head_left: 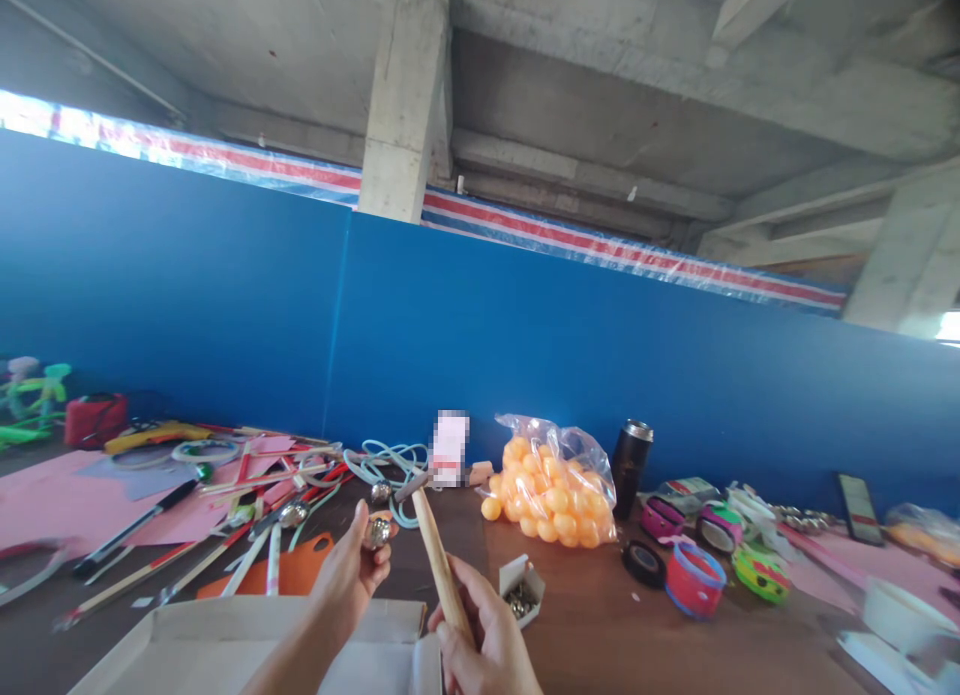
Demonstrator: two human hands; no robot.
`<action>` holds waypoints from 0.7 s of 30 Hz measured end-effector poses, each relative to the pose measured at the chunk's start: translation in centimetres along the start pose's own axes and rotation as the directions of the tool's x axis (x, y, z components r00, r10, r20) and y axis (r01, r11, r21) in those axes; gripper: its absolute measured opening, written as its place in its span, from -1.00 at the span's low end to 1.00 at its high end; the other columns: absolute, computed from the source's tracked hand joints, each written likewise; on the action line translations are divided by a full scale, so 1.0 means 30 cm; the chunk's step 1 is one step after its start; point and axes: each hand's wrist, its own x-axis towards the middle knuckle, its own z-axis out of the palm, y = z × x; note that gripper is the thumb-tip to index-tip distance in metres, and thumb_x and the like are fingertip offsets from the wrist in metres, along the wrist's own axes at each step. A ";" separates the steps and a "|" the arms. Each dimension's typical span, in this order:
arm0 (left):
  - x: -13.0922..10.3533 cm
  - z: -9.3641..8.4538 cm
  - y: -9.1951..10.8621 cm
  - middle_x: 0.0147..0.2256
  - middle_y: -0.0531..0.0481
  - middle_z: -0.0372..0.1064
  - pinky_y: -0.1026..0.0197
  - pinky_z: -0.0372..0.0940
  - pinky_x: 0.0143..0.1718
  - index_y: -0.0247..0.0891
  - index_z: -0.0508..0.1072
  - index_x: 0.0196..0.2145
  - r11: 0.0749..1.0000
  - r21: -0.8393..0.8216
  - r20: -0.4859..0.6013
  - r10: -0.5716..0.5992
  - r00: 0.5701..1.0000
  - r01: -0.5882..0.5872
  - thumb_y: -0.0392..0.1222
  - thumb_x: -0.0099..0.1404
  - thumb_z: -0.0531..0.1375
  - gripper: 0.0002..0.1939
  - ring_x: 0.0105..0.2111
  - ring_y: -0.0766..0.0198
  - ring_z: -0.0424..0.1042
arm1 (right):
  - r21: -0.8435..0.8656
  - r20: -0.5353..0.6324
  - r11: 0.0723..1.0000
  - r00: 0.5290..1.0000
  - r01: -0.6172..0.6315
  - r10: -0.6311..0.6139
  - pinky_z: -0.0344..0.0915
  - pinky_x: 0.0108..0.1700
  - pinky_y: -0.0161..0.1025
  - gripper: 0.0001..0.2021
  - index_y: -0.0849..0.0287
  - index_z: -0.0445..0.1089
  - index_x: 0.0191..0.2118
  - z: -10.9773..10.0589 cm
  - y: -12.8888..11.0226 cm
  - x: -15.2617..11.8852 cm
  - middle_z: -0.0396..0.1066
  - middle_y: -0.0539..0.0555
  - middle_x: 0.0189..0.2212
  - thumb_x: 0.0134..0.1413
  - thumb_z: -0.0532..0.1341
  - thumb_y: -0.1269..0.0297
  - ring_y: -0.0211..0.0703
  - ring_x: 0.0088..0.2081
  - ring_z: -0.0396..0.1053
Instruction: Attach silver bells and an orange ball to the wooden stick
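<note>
My left hand (346, 577) is closed around a shiny silver metal ball (377, 531), pinched between thumb and fingers. Wrapped round a pale wooden handle, my right hand (491, 640) grips a hammer (437, 550); its dark metal head points up and away, close to the ball. Another silver ball (381, 492) lies just beyond my left fingertips. Further left a third shiny ball (294, 515) rests by an orange sheet (300, 565). Right of the hammer stands a small open carton (523, 585) with tiny metal pieces inside. Beneath my forearms is a white cardboard box (225, 625).
Sticks, tubes and pink paper (45, 495) clutter the left side. A clear bag of orange balls (555, 495), a black bottle (632, 465), a black tape roll (643, 563) and colourful rolls (694, 578) stand to the right. A blue partition (525, 325) closes the back.
</note>
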 end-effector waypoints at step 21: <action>-0.010 -0.013 0.005 -0.70 0.22 0.05 0.41 -0.07 -0.79 -0.25 0.31 -0.43 0.921 0.319 -0.096 0.268 0.959 -0.226 0.14 -0.05 0.22 -0.60 -0.77 0.47 0.07 | -0.197 0.097 0.978 0.994 0.065 -0.046 0.32 -0.38 -0.31 -0.42 0.14 0.28 0.02 0.008 -0.051 -0.014 0.43 0.01 -0.44 -0.26 0.06 0.56 -0.19 -0.43 0.38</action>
